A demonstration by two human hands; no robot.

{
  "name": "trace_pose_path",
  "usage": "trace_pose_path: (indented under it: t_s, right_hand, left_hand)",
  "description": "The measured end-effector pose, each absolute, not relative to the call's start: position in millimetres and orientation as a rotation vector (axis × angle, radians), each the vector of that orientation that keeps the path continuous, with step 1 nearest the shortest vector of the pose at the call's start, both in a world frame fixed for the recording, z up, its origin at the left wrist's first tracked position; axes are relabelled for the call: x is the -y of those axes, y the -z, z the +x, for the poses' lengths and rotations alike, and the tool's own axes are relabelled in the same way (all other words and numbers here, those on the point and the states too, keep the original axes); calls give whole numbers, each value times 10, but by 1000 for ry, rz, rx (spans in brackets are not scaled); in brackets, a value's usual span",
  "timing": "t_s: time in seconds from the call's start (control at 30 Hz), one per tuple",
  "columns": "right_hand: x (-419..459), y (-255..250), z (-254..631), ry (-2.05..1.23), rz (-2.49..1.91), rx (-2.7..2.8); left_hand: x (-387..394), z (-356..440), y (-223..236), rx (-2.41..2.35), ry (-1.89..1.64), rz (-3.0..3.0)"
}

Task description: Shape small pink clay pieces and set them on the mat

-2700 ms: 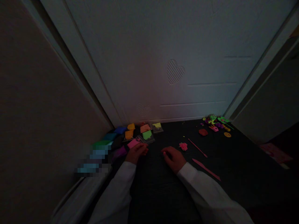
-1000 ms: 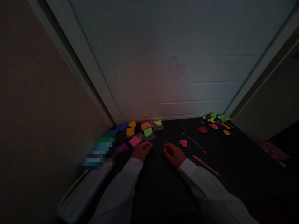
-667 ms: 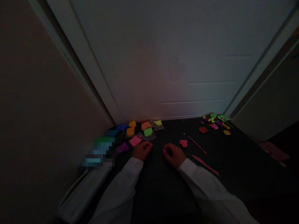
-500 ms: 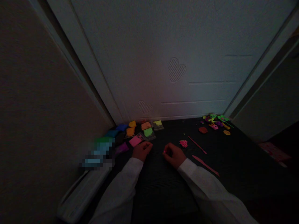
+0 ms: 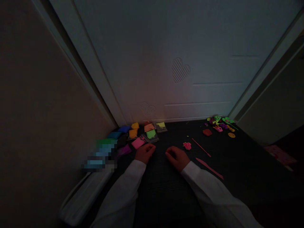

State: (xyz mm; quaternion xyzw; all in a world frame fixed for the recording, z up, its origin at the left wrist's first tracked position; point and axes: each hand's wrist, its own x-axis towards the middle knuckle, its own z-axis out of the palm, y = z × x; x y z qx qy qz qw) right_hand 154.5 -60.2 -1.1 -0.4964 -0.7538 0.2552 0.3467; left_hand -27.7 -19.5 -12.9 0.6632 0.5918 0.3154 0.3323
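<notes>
The left hand, its fingertips drawn together, is near the pink packet at center-left; whether it grasps anything cannot be told. The right hand curls at center, its contents also unclear. Just beside it, toward the right, lies the pink cluster, with the thin stick and pink knife farther right. Other packets crowd the area left of center, against the door's foot. Small colorful pieces bunch at right, behind the red disc.
</notes>
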Motion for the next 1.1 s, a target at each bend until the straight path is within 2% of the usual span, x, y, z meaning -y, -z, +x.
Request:
trace_pose_path:
  t_s: [0.87, 1.1]
  right_hand:
    - [612, 18, 1545, -638, -1286, 1995]
    - [647, 61, 1507, -489, -1272, 2196]
  left_hand:
    - [253, -224, 28, -1582, -854, 1742]
    - [228, -255, 87, -1543, -847, 1754]
